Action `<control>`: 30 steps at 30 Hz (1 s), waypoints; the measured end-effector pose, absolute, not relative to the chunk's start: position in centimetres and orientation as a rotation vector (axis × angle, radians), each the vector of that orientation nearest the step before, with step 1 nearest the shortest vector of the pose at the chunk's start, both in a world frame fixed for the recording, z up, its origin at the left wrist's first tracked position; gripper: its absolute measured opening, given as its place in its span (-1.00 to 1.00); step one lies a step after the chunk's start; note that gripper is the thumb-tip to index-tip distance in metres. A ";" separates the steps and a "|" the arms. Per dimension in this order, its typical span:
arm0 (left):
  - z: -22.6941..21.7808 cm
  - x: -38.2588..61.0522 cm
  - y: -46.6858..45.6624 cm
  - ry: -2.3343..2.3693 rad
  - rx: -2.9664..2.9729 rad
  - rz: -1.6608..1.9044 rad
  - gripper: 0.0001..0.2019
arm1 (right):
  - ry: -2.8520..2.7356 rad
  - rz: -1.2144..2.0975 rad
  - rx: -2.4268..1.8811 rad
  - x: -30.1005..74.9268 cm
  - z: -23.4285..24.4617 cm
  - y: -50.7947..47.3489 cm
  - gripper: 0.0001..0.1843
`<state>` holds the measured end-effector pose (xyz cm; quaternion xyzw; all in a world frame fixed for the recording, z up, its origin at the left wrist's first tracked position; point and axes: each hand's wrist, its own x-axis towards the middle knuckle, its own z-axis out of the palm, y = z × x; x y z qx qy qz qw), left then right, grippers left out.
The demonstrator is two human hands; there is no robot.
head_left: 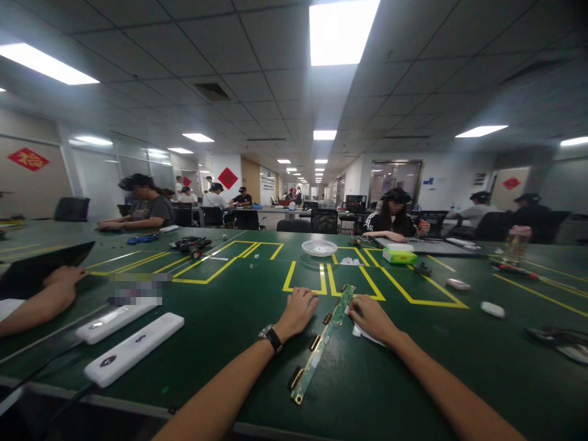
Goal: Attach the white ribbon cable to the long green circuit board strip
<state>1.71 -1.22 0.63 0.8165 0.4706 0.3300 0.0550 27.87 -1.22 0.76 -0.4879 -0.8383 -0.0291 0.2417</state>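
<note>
A long, narrow green circuit board [327, 343] lies slantwise on the green table, with several dark, gold-edged connectors along its left side. My left hand [297, 312], with a watch at the wrist, rests on the table just left of the board's far half. Its fingers are apart and it holds nothing. On the other side, my right hand [371, 317] has its fingers curled together at the board's right edge, near its far end. White tissue [362, 334] shows under that palm and at the fingertips.
Yellow tape outlines mark the green table [257, 349]. Two white power strips [135, 349] lie at left, beside a co-worker's hand [59, 288]. Beyond my hands are a clear round dish [319, 248], crumpled tissues [350, 261] and a green tissue pack [399, 254]. A person [395, 214] sits opposite.
</note>
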 end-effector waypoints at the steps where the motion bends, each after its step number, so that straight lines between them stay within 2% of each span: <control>1: 0.7 1.7 -1.2 1.435 2.485 1.006 -0.63 | -2.277 -0.094 -1.363 28.1 0.7 -1.0 -0.83; 4: 0.8 1.7 -1.3 1.420 2.500 1.028 -0.65 | -2.253 -0.098 -1.401 28.4 0.5 -0.7 -0.83; 12: 1.6 1.9 -1.9 1.368 2.480 1.077 -0.64 | -2.340 0.019 -1.148 26.3 0.9 -2.2 -0.84; 21: 1.4 1.8 -1.9 1.306 2.500 1.081 -0.64 | -2.241 -0.108 -1.369 28.0 0.8 -1.1 -0.83; 30: 1.7 2.0 -2.3 1.330 2.531 1.065 -0.65 | -2.347 -0.017 -1.184 26.0 0.5 -1.9 -0.87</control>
